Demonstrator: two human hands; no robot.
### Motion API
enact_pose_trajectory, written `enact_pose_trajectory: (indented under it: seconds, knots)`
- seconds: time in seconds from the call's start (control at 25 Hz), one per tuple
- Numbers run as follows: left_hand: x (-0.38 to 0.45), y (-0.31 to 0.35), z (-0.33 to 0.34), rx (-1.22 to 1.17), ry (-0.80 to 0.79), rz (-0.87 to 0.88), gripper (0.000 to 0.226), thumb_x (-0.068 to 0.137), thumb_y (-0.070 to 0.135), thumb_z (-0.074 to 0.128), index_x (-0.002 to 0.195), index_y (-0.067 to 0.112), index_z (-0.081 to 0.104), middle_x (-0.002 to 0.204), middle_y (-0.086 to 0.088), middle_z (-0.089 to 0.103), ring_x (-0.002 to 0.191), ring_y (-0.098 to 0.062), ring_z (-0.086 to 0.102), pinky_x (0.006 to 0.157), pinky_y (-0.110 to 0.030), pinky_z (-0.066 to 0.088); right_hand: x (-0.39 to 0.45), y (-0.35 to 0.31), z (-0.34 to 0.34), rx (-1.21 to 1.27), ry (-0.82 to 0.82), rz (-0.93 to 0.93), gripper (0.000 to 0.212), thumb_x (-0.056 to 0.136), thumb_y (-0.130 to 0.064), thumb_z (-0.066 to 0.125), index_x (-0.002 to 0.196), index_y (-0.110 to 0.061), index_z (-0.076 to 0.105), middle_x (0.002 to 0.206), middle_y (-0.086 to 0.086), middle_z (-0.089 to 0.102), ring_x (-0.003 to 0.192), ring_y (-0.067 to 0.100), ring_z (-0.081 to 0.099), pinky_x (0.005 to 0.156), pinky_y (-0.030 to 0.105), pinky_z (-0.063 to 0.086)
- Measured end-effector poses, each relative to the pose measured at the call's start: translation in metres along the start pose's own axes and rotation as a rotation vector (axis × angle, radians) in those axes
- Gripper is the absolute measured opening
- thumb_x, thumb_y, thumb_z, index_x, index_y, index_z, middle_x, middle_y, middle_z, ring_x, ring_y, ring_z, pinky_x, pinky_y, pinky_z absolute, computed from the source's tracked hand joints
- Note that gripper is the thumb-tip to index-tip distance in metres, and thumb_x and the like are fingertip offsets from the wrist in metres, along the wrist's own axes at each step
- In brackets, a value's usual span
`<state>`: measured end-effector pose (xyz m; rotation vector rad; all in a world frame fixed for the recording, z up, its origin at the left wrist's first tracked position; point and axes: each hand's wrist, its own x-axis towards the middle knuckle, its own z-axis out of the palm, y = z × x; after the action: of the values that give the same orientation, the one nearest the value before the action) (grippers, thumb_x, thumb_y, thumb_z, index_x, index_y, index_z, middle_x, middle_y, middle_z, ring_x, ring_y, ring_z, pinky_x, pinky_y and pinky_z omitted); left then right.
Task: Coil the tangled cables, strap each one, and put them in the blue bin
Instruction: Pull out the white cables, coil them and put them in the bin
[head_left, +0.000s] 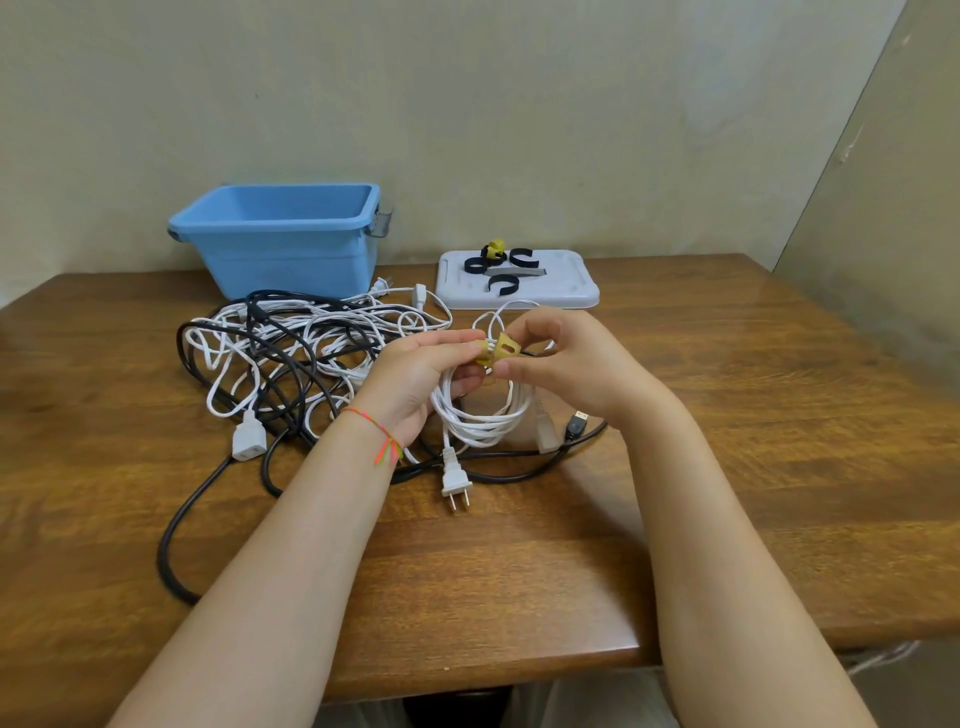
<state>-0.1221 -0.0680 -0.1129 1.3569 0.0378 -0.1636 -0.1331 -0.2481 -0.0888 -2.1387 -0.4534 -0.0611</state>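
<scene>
A coiled white cable (480, 423) hangs between both hands above the table, its two-prong plug (455, 480) dangling near the wood. My left hand (423, 376) grips the top of the coil. My right hand (558, 364) pinches a yellow strap (501, 351) that wraps the coil's top. To the left lies a tangle of white and black cables (291, 348). The blue bin (283, 236) stands open at the back left, against the wall.
A white lid (566, 291) at the back centre carries several black straps (501, 283) and one yellow strap (493, 248). A black cable (171, 540) loops toward the table's front left edge. A black USB plug (576, 426) lies under my right wrist.
</scene>
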Motion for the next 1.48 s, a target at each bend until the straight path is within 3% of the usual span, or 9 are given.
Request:
enact_pose_trajectory:
  seconds: [0.2,0.32,0.44,0.64,0.8,1.0,1.12,1.32,1.48]
  knots:
    - [-0.004,0.000,0.009,0.005,-0.035,0.011,0.014,0.091,-0.004,0.060,0.096,0.003,0.071,0.077,-0.012,0.074,0.066,-0.017,0.071,0.066,-0.025,0.061,0.006,0.003,0.009,0.186,0.258,-0.059,0.011,0.081,-0.012,0.079,0.085,-0.016,0.070,0.088,0.008,0.073,0.084,0.023,0.069,0.082,0.040,0.058]
    - [-0.006,0.001,0.010,-0.016,-0.101,-0.004,0.013,0.091,-0.003,0.061,0.097,0.003,0.071,0.079,-0.013,0.073,0.064,-0.016,0.069,0.066,-0.025,0.061,0.010,0.008,0.010,0.269,0.363,-0.007,0.012,0.080,-0.008,0.079,0.084,-0.014,0.069,0.084,0.010,0.072,0.076,0.018,0.068,0.078,0.038,0.059]
    - [-0.007,0.000,0.009,0.017,-0.133,0.049,0.014,0.091,-0.002,0.063,0.101,0.003,0.069,0.082,-0.011,0.074,0.068,-0.015,0.069,0.065,-0.022,0.060,0.012,0.012,0.012,0.268,0.359,0.047,0.012,0.081,-0.011,0.079,0.084,-0.015,0.068,0.081,0.008,0.070,0.074,0.016,0.064,0.073,0.036,0.055]
    - [-0.007,-0.002,0.009,0.083,-0.103,0.142,0.027,0.088,-0.003,0.067,0.114,0.002,0.062,0.082,-0.011,0.072,0.072,-0.016,0.068,0.068,-0.024,0.060,0.011,0.017,0.011,0.446,0.251,0.247,0.019,0.083,-0.016,0.078,0.097,-0.017,0.065,0.086,0.005,0.070,0.077,0.020,0.066,0.067,0.033,0.054]
    - [-0.006,-0.004,0.010,0.161,-0.071,0.186,0.026,0.087,-0.001,0.070,0.112,0.000,0.063,0.079,-0.011,0.072,0.071,-0.015,0.068,0.068,-0.023,0.059,0.008,0.014,0.008,0.407,0.138,0.284,0.013,0.090,-0.023,0.069,0.093,-0.011,0.071,0.086,0.009,0.071,0.068,0.015,0.067,0.060,0.027,0.055]
    - [-0.005,-0.007,0.011,0.285,0.011,0.264,0.017,0.084,0.004,0.075,0.100,0.006,0.068,0.084,-0.006,0.072,0.073,-0.013,0.068,0.069,-0.023,0.058,0.007,0.019,0.006,0.263,0.081,0.324,0.032,0.092,-0.043,0.064,0.090,-0.014,0.076,0.085,0.014,0.073,0.074,0.020,0.066,0.084,0.045,0.057]
    - [-0.005,-0.005,0.015,0.335,0.029,0.286,0.015,0.083,0.004,0.076,0.095,0.009,0.069,0.087,-0.005,0.071,0.076,-0.012,0.068,0.071,-0.022,0.058,0.006,0.022,0.000,0.258,0.012,0.337,0.037,0.091,-0.049,0.063,0.089,-0.015,0.077,0.079,0.012,0.072,0.073,0.021,0.065,0.086,0.046,0.056]
    - [-0.006,0.018,0.024,0.357,-0.040,0.349,0.018,0.083,0.003,0.076,0.099,0.010,0.069,0.094,-0.006,0.072,0.086,-0.013,0.069,0.077,-0.020,0.055,0.003,0.017,-0.016,0.682,-0.213,0.329,0.036,0.099,-0.040,0.056,0.093,-0.007,0.071,0.077,0.003,0.064,0.067,0.015,0.059,0.068,0.030,0.052]
    - [-0.003,0.043,0.032,0.323,-0.048,0.457,0.017,0.083,0.005,0.076,0.097,0.011,0.069,0.091,-0.002,0.072,0.084,-0.007,0.068,0.078,-0.020,0.055,0.008,0.003,-0.030,0.877,-0.238,0.236,0.031,0.099,-0.032,0.057,0.115,-0.008,0.066,0.089,0.003,0.065,0.076,0.015,0.060,0.074,0.032,0.052]
